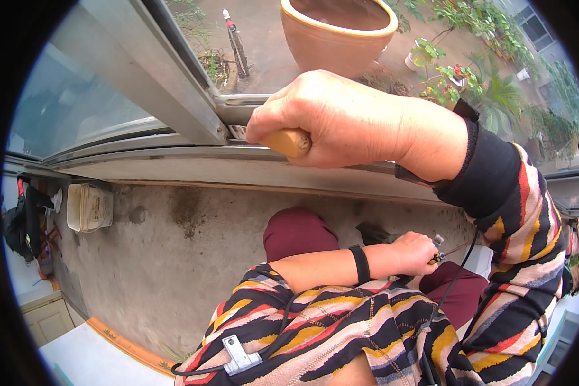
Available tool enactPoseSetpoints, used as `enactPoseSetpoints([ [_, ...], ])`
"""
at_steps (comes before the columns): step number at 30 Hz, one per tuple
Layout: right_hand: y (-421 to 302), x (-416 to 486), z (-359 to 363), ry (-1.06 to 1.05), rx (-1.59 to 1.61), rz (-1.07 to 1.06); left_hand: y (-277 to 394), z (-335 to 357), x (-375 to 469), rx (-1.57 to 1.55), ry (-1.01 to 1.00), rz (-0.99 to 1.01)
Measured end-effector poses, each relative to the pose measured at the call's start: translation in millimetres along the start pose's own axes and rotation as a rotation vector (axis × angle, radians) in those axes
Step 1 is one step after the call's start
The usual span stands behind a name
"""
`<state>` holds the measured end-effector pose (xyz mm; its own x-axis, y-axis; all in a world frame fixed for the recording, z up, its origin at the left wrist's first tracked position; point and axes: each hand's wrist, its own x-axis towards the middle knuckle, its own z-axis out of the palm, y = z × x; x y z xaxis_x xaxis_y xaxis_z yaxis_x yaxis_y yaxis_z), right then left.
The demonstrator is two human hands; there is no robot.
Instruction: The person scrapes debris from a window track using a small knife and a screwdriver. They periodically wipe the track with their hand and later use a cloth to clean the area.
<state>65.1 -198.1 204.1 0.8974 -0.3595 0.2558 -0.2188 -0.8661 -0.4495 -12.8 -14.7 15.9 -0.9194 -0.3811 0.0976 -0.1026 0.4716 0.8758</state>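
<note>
My right hand (328, 118) is closed around a yellow wooden handle (289, 142), whose blunt end shows below the fingers. It is held at the lower track of a metal window frame (173, 153), beside the upright frame member (164, 72). What the handle belongs to is hidden behind the fist. My left hand (412, 253) lies lower down, over my knee in maroon trousers, with its fingers curled round a small black-and-yellow item (435, 258). Most of that item is covered by the hand. A small brush-like tip (438, 239) shows close to the fingers.
A whitish plastic bucket (90, 207) stands on the concrete floor (149, 260) at left. Beyond the window are a large brown pot (337, 41), potted plants (458, 79) and a red-and-black stick-like object (236, 43). A dark cable (461, 270) hangs by my right sleeve.
</note>
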Motion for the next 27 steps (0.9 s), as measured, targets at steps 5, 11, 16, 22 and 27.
enactPoseSetpoints([
  [5, -2.1, -46.8, -14.5, -0.09, -0.01, 0.139, -13.6, 0.5, -6.6, 0.045, -0.037, -0.006],
  [11, -35.7, -129.7, -64.9, -0.084, -0.053, 0.325, -12.2, -1.5, -2.3, 0.047, -0.149, -0.036],
  [16, -50.7, -164.0, -80.0, -0.042, -0.063, 0.43, -14.2, 3.3, 2.1, 0.062, -0.159, -0.03],
  [22, -25.8, -141.1, -49.1, 0.221, 0.284, 0.493, -12.1, 9.7, 9.1, 0.094, -0.214, -0.051],
  [27, -9.7, -123.9, -27.2, 0.246, 0.507, 0.749, -10.1, 12.0, 13.7, 0.103, -0.216, -0.044],
])
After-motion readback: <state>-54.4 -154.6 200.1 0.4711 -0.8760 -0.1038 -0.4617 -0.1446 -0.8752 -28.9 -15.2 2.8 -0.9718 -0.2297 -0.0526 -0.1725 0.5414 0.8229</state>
